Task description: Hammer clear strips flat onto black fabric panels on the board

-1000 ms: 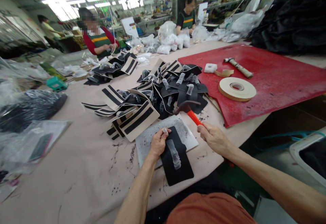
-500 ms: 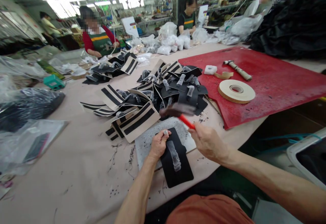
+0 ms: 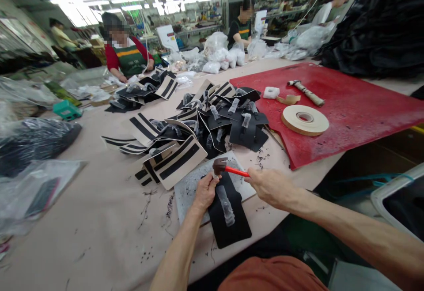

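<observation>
Red-handled dark-metal hammer, probably head-heavy, is gripped by handle end in right hand; pale-topped tool is clasped in left hand.

Right hand grips hammer — head by left hand.

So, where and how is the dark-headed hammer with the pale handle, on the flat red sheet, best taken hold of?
Probably by the near end of its pale handle, coming from the near right: the dark-headed hammer lies on the flat red sheet, its head at the far-left end.
</observation>
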Demonstrator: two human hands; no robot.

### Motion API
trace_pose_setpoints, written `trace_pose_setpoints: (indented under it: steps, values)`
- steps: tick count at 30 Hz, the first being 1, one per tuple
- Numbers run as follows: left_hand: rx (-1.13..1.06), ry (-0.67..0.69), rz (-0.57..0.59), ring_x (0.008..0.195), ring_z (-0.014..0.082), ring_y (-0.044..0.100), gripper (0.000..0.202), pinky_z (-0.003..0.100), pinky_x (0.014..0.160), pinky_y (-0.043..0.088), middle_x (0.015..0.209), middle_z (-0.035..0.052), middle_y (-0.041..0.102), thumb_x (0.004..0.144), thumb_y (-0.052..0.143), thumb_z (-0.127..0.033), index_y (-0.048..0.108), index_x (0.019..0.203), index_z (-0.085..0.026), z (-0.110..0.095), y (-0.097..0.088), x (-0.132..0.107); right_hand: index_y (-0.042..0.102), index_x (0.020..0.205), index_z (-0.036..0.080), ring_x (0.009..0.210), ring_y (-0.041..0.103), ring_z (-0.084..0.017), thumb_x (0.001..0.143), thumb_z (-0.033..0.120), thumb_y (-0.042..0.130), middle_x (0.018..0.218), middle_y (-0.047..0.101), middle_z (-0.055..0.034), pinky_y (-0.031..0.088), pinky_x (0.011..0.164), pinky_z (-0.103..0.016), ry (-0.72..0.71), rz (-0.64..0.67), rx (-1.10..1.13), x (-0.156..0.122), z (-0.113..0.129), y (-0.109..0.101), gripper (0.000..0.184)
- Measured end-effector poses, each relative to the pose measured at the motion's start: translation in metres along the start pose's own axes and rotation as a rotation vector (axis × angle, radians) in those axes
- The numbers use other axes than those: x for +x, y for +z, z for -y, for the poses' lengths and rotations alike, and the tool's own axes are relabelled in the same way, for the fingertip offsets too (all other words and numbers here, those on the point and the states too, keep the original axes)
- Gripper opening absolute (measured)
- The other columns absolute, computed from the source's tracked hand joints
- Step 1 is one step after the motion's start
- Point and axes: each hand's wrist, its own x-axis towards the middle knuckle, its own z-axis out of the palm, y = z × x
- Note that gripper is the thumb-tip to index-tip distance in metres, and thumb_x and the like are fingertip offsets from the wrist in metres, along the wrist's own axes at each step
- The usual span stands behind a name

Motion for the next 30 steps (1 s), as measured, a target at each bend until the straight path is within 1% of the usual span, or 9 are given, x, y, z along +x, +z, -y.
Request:
trace_pose_setpoints:
  steps: [7,11,13,15,17,19,22,26,30]
  values:
    - [-0.007,0.017,-0.026,0.094,0.0209,0.070,0.020,0.034,0.085,0.055,0.099,0.0050,0.076,0.093,0.054,-0.027,0.071,0.099,-0.020,-0.001,0.000,-0.001,0.059,0.093,0.018,0.073,0.062,-0.019,0.107,0.035,0.032,0.079,0.067,-0.0063,0.034,0.063,-0.029,0.310,0.099,0.215,-0.007,-0.057,0.043,0.035]
    - [-0.011,0.016,-0.062,0.090,0.0204,0.071,0.019,0.034,0.084,0.055,0.098,0.0049,0.077,0.091,0.057,-0.028,0.073,0.097,-0.020,-0.002,0.001,-0.002,0.061,0.105,0.014,0.085,0.063,-0.023,0.105,0.033,0.037,0.092,0.066,-0.0115,0.039,0.071,-0.030,0.454,0.046,0.126,0.002,-0.075,0.070,0.030]
    - [-0.020,-0.001,-0.095,0.089,0.0207,0.071,0.019,0.034,0.083,0.056,0.097,0.0052,0.077,0.090,0.060,-0.030,0.074,0.097,-0.020,-0.003,0.001,-0.002,0.057,0.121,0.011,0.101,0.059,-0.027,0.103,0.028,0.042,0.112,0.061,-0.0170,0.041,0.081,-0.034,0.389,-0.079,0.105,0.009,-0.059,0.074,0.029]
    - [-0.029,-0.019,-0.122,0.089,0.0213,0.072,0.019,0.035,0.084,0.057,0.096,0.0052,0.078,0.088,0.062,-0.032,0.074,0.095,-0.020,-0.005,0.002,-0.003,0.050,0.133,0.013,0.110,0.054,-0.027,0.099,0.022,0.047,0.122,0.056,-0.0162,0.041,0.090,-0.036,0.167,-0.181,0.199,0.015,-0.029,0.076,0.036]
    - [-0.031,-0.035,-0.143,0.088,0.0216,0.072,0.018,0.035,0.084,0.057,0.095,0.0047,0.078,0.086,0.064,-0.033,0.075,0.092,-0.020,-0.007,0.002,-0.003,0.053,0.132,0.018,0.108,0.053,-0.024,0.093,0.016,0.051,0.119,0.056,-0.0112,0.042,0.091,-0.035,-0.122,-0.173,0.337,0.021,0.006,0.082,0.039]
    - [-0.028,-0.067,-0.172,0.083,0.0207,0.072,0.018,0.032,0.079,0.057,0.090,0.0035,0.078,0.084,0.066,-0.035,0.075,0.090,-0.021,-0.009,0.003,-0.004,0.059,0.122,0.020,0.103,0.053,-0.022,0.088,0.012,0.053,0.115,0.056,-0.0085,0.042,0.087,-0.033,-0.291,-0.096,0.381,0.026,0.036,0.092,0.035]
    - [-0.028,-0.168,-0.265,0.070,0.0173,0.069,0.018,0.026,0.066,0.055,0.077,0.0008,0.075,0.080,0.070,-0.039,0.072,0.082,-0.020,-0.013,0.005,-0.001,0.064,0.115,0.020,0.101,0.052,-0.022,0.089,0.010,0.050,0.120,0.056,-0.0090,0.039,0.083,-0.034,-0.301,-0.066,0.273,0.031,0.059,0.106,0.031]
    - [-0.230,-0.322,-0.581,0.066,0.0159,0.067,0.027,0.026,0.062,0.055,0.071,0.0004,0.071,0.081,0.070,-0.046,0.066,0.077,-0.020,-0.025,0.000,0.014,0.063,0.115,0.021,0.099,0.053,-0.020,0.090,0.008,0.049,0.126,0.055,-0.0064,0.036,0.080,-0.032,-0.335,-0.051,0.242,0.032,0.057,0.110,0.032]
    - [-0.470,-0.255,-0.725,0.070,0.0164,0.070,0.030,0.028,0.066,0.057,0.074,0.0019,0.071,0.076,0.075,-0.043,0.063,0.083,-0.016,-0.050,-0.021,0.025,0.064,0.111,0.020,0.096,0.056,-0.019,0.088,0.009,0.050,0.125,0.057,-0.0062,0.037,0.077,-0.032,-0.365,-0.044,0.164,0.037,0.057,0.092,0.029]
